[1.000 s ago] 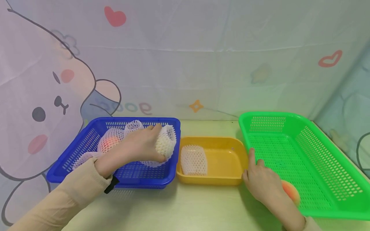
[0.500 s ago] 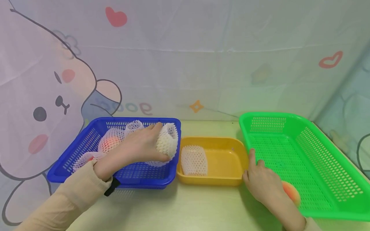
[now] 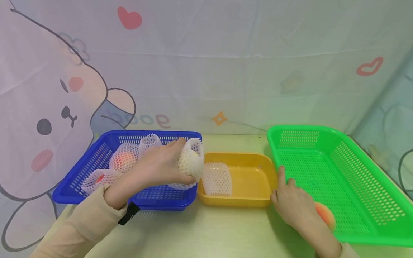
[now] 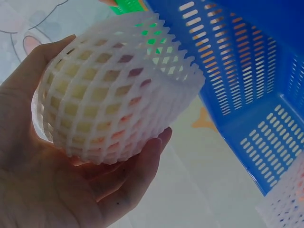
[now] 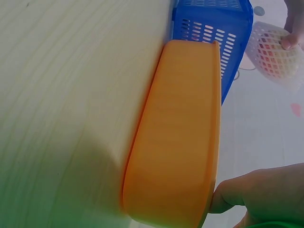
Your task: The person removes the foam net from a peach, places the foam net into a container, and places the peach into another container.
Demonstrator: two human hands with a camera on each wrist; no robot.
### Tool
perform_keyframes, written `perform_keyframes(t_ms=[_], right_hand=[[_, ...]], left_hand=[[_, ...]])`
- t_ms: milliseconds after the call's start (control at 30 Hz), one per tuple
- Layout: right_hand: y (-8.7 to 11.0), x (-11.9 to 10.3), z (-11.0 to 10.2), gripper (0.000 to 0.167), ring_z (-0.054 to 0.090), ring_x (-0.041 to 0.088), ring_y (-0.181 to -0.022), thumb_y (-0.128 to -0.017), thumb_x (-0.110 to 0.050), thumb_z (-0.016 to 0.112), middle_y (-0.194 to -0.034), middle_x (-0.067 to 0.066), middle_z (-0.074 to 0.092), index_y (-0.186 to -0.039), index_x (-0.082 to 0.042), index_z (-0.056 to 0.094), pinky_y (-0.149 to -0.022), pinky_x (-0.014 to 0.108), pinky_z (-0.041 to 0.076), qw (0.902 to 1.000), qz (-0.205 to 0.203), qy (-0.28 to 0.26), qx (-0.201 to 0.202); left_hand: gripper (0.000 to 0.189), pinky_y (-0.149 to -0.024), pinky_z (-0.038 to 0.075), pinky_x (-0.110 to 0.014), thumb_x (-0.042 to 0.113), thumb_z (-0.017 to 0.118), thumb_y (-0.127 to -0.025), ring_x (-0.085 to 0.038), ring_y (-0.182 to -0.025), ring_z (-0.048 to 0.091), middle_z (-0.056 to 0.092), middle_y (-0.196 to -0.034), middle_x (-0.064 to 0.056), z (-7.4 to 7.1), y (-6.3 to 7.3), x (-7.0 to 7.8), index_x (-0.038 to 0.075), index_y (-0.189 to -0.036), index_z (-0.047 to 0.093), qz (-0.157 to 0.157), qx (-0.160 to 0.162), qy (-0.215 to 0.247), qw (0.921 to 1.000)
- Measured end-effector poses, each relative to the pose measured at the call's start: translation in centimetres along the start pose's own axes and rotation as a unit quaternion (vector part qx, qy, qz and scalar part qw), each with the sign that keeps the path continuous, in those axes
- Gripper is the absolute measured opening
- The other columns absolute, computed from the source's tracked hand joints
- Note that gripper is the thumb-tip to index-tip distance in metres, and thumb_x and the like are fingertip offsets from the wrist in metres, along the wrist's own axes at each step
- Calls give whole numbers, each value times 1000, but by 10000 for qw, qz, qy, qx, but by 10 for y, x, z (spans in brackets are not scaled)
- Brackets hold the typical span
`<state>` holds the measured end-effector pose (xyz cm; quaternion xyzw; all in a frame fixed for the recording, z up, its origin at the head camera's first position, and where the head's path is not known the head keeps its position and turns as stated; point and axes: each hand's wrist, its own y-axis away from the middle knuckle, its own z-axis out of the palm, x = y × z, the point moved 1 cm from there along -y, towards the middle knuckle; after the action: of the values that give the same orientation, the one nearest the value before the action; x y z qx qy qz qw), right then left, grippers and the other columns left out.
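Observation:
My left hand (image 3: 161, 161) grips a round yellow and reddish fruit (image 4: 85, 95) in a white foam net over the right side of the blue basket (image 3: 155, 207). In the left wrist view, fingers and thumb curve round the net, whose gathered end points away from the palm. My right hand (image 3: 295, 202) rests where the yellow tray (image 3: 238, 201) meets the green basket (image 3: 371, 238). Its index finger lies straight along the green rim, and the thumb touches the tray's rim. An orange-pink, peach-like fruit (image 3: 325, 216) lies in the green basket, partly hidden by that wrist.
Several more foam-netted fruits, including a reddish one (image 3: 124, 159), lie in the blue basket. A flattened foam net (image 3: 217, 179) sits at the left of the yellow tray. A printed cloth (image 3: 242, 71) hangs behind the table (image 3: 209, 233).
My left hand has lifted the netted fruit slightly and moved it right, towards the blue basket's right rim. The right hand has stayed in place.

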<state>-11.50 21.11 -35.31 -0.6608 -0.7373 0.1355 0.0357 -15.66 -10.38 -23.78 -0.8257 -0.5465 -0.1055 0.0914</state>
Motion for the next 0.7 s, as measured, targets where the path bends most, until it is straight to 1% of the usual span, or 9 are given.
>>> perform_keyframes(t_ms=[100,333,533,700], right_hand=[[0,0,0,65,44,23,-45,-91,-18,52,-90,32,57,-143,12,25,-36,35,36,10000,-6,-3,-2],[-1,0,1,66,43,22,-45,-91,-17,51,-90,33,57,-143,12,25,-37,34,35,10000,-24,-18,7],[-1,-1,-2,65,44,23,-46,-91,-18,50,-94,33,57,-143,11,25,-37,33,36,10000,31,-36,-54],[0,-1,-2,65,44,22,-45,-91,-18,51,-92,33,57,-143,11,26,-36,33,35,10000,-8,-18,22]], left_hand=[[85,-57,50,-27,54,80,-62,-18,-78,60,60,-103,-2,1,1,2,12,-127,43,-17,59,89,9999],[76,-55,50,-24,47,83,-62,-16,-75,59,58,-100,-1,6,6,6,14,-120,45,76,83,681,9976],[72,-58,50,-24,44,84,-62,-16,-76,58,59,-99,-2,13,7,8,14,-116,47,146,123,922,9956],[69,-60,51,-25,41,86,-62,-15,-76,59,61,-96,-1,20,7,7,15,-114,49,111,175,1319,9911]])
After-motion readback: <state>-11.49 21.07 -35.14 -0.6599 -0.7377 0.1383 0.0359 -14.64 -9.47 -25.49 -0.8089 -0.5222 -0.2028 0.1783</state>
